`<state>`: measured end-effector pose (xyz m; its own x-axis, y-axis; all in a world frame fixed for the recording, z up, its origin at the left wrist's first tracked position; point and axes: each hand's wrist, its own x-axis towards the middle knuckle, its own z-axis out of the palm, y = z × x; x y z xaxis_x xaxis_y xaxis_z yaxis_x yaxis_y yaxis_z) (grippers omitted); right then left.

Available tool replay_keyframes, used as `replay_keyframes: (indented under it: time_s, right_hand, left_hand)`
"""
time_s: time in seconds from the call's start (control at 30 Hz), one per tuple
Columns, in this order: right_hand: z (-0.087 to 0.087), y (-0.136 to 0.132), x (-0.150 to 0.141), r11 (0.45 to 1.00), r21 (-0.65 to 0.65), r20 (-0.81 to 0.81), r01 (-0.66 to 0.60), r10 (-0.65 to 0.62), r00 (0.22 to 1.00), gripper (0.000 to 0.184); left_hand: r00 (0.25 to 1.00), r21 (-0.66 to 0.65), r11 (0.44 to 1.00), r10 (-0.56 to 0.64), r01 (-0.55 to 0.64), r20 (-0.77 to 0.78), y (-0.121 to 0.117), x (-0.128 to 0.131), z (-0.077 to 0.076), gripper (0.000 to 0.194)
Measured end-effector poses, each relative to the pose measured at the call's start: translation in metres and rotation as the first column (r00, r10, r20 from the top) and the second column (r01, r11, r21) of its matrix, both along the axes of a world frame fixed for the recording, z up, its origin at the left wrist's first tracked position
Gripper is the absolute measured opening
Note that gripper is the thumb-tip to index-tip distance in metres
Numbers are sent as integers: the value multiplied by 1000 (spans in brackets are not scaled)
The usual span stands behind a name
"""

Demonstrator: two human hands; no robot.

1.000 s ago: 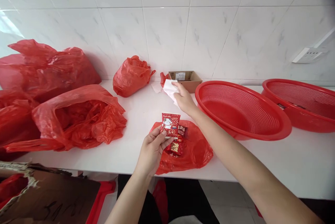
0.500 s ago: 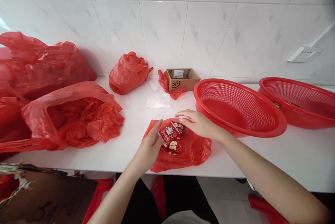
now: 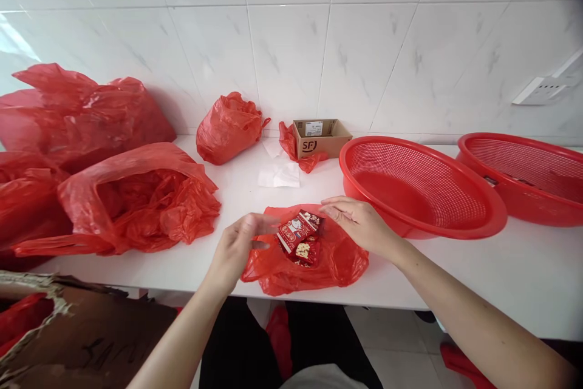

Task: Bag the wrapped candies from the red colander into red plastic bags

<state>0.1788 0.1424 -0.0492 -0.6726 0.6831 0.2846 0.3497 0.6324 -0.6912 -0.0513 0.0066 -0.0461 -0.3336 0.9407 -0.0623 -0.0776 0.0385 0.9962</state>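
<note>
A red plastic bag lies spread on the white table near its front edge. Several small red printed packets rest in a pile on it. My left hand hovers at the bag's left side, fingers apart and holding nothing. On the other side, my right hand is over the bag's upper right edge, its fingers stretched toward the packets. I cannot tell whether its fingertips touch the plastic.
Two red mesh baskets stand at the right. Behind are a small cardboard box, white paper and a full red bag. More red bags crowd the left. A torn carton stands below, front left.
My left hand has let go of the packets and moved left, its fingers opening. My right hand has shifted slightly right. The packets stay on the bag.
</note>
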Motion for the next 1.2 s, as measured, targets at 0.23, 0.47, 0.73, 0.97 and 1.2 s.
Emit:
replay_keyframes:
  time_s: [0.23,0.47,0.73,0.97,1.2]
  right_hand:
    - [-10,41,-54,998,59,197,27,-38,980,40]
    - [-28,107,-143,987,157,318,41,-90,944,18]
    - [-11,47,-166,969,206,78,-138,124,989,24]
    - [-4,34,-162,951,310,-223,-8,81,971,25]
    - [15,30,-164,949,279,-285,145,-62,956,39]
  left_hand:
    - [746,110,986,-170,129,644,20,-12,15,86]
    - [754,128,990,-126,56,645,40,-31,5,92]
    - [785,-56,998,61,-34,616,73,-42,0,74]
    - [672,215,976,-189,46,716,73,-13,20,68]
    - [714,341,940,-259,30,651,67,9,20,66]
